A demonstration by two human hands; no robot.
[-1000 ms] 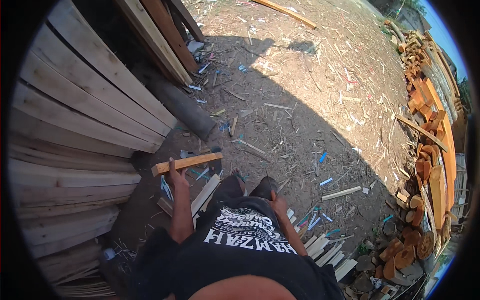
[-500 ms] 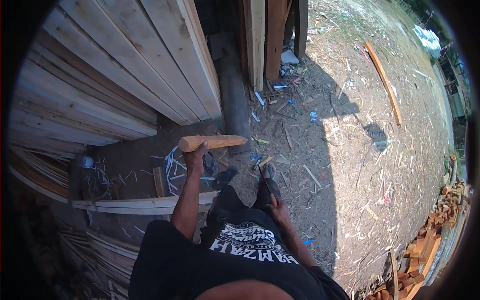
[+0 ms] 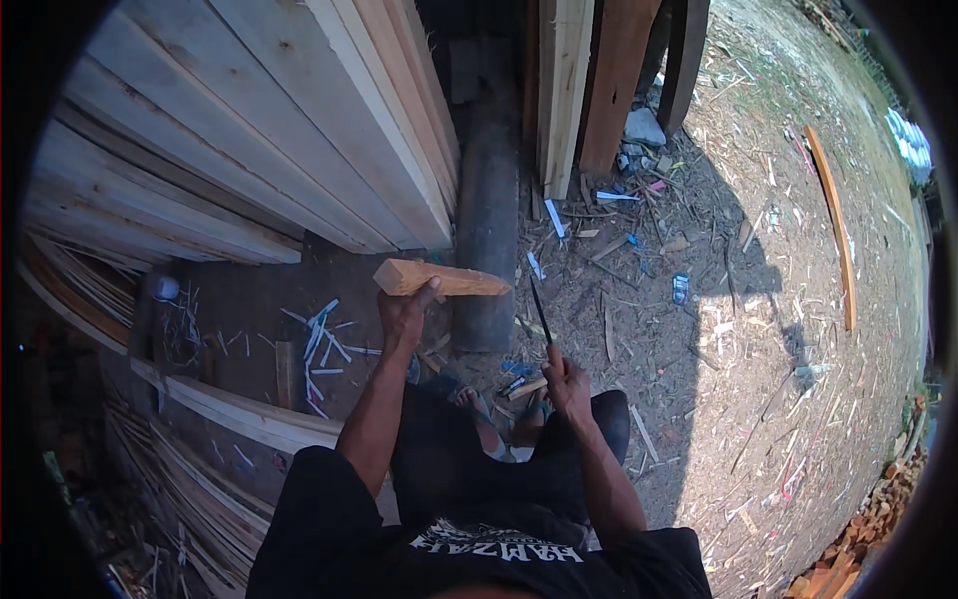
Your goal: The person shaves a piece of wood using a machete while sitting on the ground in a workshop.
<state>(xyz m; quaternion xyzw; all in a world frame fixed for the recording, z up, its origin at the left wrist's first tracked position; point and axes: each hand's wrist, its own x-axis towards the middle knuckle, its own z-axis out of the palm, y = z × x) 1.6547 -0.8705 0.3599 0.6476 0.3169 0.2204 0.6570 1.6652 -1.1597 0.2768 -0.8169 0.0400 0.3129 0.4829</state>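
My left hand [image 3: 402,317] is closed around the thick end of a short wooden stake [image 3: 459,282], thumb on its near side. The stake lies level in the air, and its sharpened tip points right. In my right hand [image 3: 571,389] is a machete [image 3: 555,359], gripped by its brown wooden handle. Its dark, narrow blade points up and away, just right of the stake's tip and apart from it. Beneath the stake, a thick dark cylindrical log or pipe [image 3: 486,200] lies on the ground.
Tall pale boards [image 3: 249,110] lean at the left, with more upright timbers [image 3: 611,90] beyond the cylinder. Chips and scraps litter the ground. An orange-brown plank [image 3: 833,225] lies at the far right, and cut wood pieces [image 3: 868,529] are heaped at lower right.
My right hand has risen forward with the machete, whose blade now points away instead of down by my feet. My legs have bent lower, and the stake has come over the dark cylinder.
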